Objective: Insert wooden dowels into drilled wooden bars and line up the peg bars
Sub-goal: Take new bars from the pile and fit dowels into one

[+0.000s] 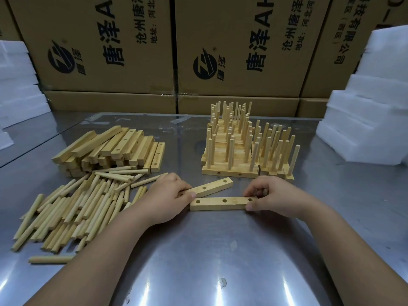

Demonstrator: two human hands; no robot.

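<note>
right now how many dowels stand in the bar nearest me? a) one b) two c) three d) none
d: the near bar shows three holes, all empty. The right hand pinches its right end, and the left hand holds the left end of the far bar, which is also empty.

packing workshop: stacked printed cartons [110,45], foam [371,111]
</note>
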